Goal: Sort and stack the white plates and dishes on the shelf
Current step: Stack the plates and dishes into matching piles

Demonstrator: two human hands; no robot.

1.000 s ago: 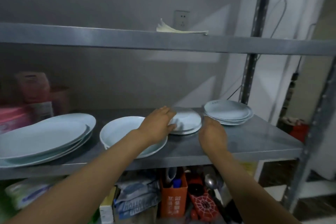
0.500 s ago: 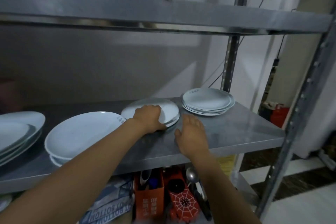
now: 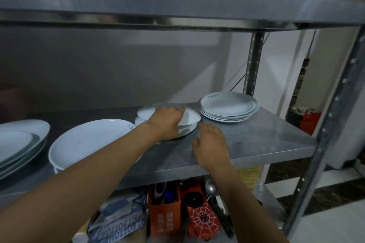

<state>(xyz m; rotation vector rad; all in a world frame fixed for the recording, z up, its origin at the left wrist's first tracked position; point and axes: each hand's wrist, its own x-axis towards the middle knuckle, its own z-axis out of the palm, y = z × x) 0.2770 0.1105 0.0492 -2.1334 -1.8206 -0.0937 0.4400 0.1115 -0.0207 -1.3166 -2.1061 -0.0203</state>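
My left hand (image 3: 166,122) grips the top plate (image 3: 190,117) of a small stack of white plates in the middle of the steel shelf (image 3: 256,142), tilting it up off the plate below (image 3: 186,131). My right hand (image 3: 210,145) rests flat on the shelf just right of that stack, fingers relaxed, holding nothing. A stack of several round white plates (image 3: 228,107) sits at the back right. A large white dish (image 3: 88,140) lies left of centre. Oval white platters (image 3: 18,142) are stacked at the far left.
An upper shelf (image 3: 177,10) hangs low overhead with papers on it. A perforated steel post (image 3: 253,61) stands behind the right stack, another post (image 3: 331,120) at the front right. Below the shelf are an orange box (image 3: 165,217), a spider-web patterned box and bags.
The left hand has lifted the near edge of the top small plate, which now tilts above the one beneath. The right hand stays beside the stack. The view has moved closer and to the right.
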